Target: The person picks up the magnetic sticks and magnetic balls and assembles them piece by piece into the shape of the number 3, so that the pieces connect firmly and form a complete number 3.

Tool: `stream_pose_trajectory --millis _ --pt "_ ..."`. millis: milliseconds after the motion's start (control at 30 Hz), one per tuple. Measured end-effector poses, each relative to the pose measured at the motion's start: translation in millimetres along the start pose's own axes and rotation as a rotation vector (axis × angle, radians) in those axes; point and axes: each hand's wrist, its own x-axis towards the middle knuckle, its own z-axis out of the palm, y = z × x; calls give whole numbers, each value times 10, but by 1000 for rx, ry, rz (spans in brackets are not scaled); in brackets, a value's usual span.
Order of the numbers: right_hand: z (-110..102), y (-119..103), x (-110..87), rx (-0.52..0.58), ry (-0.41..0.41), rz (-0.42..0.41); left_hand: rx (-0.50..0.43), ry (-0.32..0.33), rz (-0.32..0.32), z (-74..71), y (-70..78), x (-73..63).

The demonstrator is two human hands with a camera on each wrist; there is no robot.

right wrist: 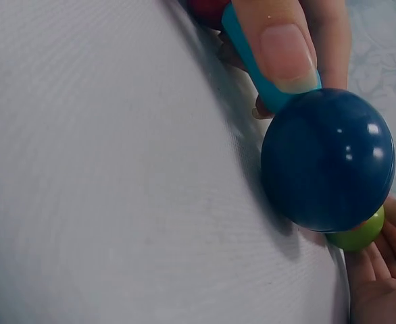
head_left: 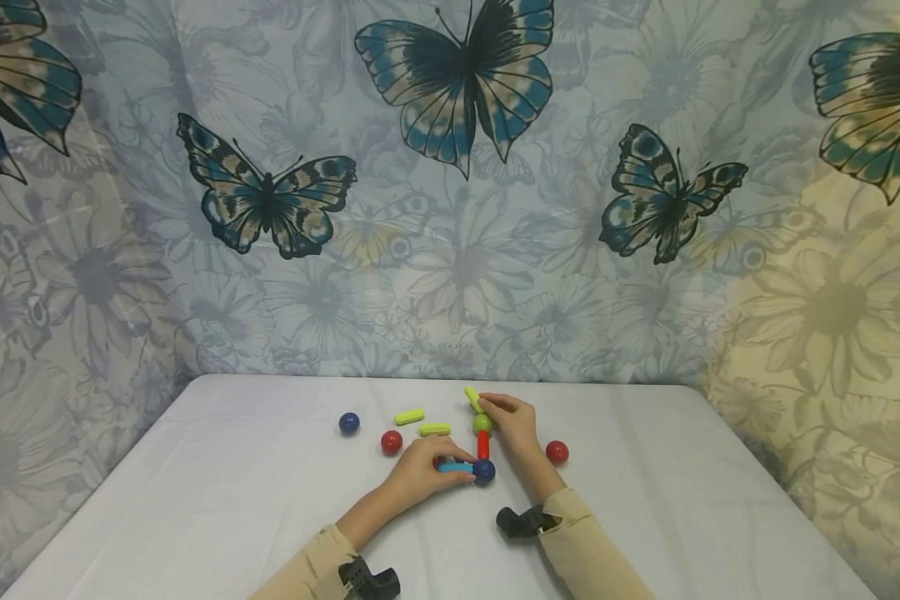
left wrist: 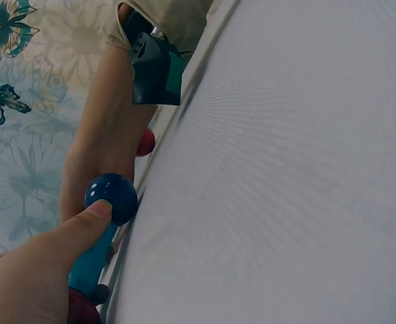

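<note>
Toy balls and rods are joined in a line on the white table. A dark blue ball (head_left: 483, 472) forms the near corner, with a light blue rod (head_left: 456, 467) going left from it. My left hand (head_left: 420, 469) grips this rod, thumb against the blue ball in the left wrist view. A dark red ball (left wrist: 83, 308) at the rod's other end is mostly covered by that hand. From the blue ball a red rod (head_left: 483, 445) leads away to a green ball (head_left: 482, 425). My right hand (head_left: 515, 423) pinches a yellow-green rod (head_left: 472, 397) at the green ball's far side.
Left of the joined pieces lie a loose blue ball (head_left: 349, 423), a red ball (head_left: 392, 442) and two yellow-green rods, one farther (head_left: 410, 417) and one nearer (head_left: 435, 429). Another red ball (head_left: 557, 452) sits beside my right wrist. A butterfly-patterned cloth (head_left: 465, 317) hangs behind the table.
</note>
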Motion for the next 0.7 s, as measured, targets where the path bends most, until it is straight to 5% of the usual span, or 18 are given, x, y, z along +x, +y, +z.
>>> stream_pose_trajectory --millis 700 --pt "33 -14 -57 130 -1 80 3 14 14 10 1 -5"
